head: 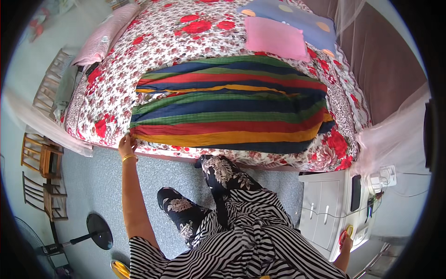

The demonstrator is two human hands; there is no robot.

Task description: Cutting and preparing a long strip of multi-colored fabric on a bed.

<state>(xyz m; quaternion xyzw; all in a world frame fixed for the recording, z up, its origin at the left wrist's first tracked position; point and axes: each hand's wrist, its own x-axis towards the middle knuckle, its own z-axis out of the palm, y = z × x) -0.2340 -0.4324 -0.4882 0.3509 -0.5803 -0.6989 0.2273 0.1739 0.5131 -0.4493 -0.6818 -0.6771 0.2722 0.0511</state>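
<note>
A pair of striped cotton trousers, in green, navy, red and yellow, lies spread across the bed, its two legs pointing left. My left hand, with a gold bangle at the wrist, pinches the hem corner of the nearer leg at the bed's front edge. Far to the right, above a white cabinet, my right hand is on scissors with red and yellow handles. Their blades cannot be made out. The fingers of that hand appear closed around the red handle.
The bed has a floral sheet, a pink pillow and a blue pillow. A black phone-like object and cables are on the cabinet. Wooden chairs and a standing fan are at left. Netting drapes at right.
</note>
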